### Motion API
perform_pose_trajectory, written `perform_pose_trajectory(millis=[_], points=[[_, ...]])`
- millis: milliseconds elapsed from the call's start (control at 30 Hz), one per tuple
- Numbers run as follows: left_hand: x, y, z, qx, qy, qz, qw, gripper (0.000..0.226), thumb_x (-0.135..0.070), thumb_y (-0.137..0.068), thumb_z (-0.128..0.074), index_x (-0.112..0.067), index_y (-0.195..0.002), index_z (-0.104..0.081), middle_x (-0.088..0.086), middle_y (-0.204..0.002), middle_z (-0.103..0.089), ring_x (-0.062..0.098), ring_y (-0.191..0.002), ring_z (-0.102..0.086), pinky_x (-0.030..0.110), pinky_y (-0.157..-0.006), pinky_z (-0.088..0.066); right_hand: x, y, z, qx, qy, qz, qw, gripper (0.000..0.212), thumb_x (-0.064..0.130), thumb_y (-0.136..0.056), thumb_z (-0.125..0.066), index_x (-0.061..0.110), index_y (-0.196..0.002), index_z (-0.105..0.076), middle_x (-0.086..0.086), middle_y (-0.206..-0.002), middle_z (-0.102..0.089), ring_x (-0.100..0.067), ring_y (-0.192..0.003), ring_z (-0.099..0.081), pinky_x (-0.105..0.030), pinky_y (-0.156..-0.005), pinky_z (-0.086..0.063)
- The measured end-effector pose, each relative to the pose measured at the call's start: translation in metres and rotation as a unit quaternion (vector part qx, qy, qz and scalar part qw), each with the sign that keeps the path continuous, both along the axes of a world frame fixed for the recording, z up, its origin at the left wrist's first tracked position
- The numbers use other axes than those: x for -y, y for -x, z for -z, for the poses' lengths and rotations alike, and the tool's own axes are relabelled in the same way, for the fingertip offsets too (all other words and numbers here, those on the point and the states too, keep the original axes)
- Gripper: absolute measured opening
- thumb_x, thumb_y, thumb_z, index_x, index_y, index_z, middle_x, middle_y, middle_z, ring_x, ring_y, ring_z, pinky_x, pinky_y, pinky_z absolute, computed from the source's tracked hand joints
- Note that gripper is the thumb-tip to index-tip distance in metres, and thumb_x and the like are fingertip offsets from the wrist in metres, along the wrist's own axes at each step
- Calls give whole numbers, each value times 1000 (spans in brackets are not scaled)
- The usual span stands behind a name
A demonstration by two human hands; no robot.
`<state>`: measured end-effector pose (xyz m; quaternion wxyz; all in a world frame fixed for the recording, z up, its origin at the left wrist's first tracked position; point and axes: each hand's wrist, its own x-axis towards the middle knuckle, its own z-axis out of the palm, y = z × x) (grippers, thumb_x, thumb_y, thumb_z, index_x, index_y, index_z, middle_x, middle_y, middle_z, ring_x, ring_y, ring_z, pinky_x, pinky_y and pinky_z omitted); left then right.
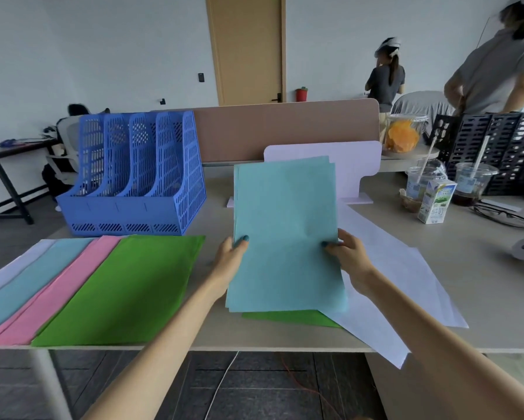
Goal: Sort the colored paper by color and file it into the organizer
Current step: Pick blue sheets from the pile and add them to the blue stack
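Both my hands hold a stack of light blue paper (285,225) lifted above the desk middle: my left hand (231,256) grips its left edge, my right hand (347,253) its right edge. Under the stack lie a green sheet (288,317) and white sheets (406,283). On the left, overlapping piles lie side by side: white (15,262), light blue (33,277), pink (57,292) and green (127,286). The blue slotted organizer (133,177) stands behind those piles with nothing visible in its slots.
A white stand (357,165) is behind the held stack. At the right stand drink cups (470,183), a milk carton (435,201), glasses (503,218), a snack container (401,134) and black organizers (503,147). The desk's front edge (254,348) is near me. Other people are in the background.
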<state>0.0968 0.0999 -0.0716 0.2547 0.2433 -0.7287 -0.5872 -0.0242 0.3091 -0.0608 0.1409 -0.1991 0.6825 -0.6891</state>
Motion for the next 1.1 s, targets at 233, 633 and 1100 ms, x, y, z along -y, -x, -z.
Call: perform_pose_trajectory(millis=[233, 633, 1100], points=[[-8, -7, -47, -166, 33, 8, 985, 16, -21, -99, -49, -23, -113, -54, -16, -109, -63, -5, -98, -59, 18, -85, -47, 15, -12, -31, -72, 100, 22, 992, 29, -5, -89, -49, 13, -108, -60, 0, -98, -68, -10, -81, -63, -20, -70, -52], [-23, -28, -32, -154, 18, 11, 988, 23, -23, -103, -38, -37, -121, -40, -33, -121, -33, -30, -102, -34, 12, -93, -23, 28, -28, -16, -63, 97, 67, 991, 15, 3, -88, -53, 9, -102, -57, -12, -100, -66, -18, -82, -58, -32, -75, -47], [12, -39, -35, -139, 53, 5, 989, 55, -27, -103, -37, -14, -151, -14, -7, -157, -16, -8, -135, -14, 11, -110, -12, 62, -46, -19, -92, 88, 131, 983, 23, 14, -72, -47, -3, -88, -47, -21, -78, -48, -15, -72, -39, -32, -65, -32]])
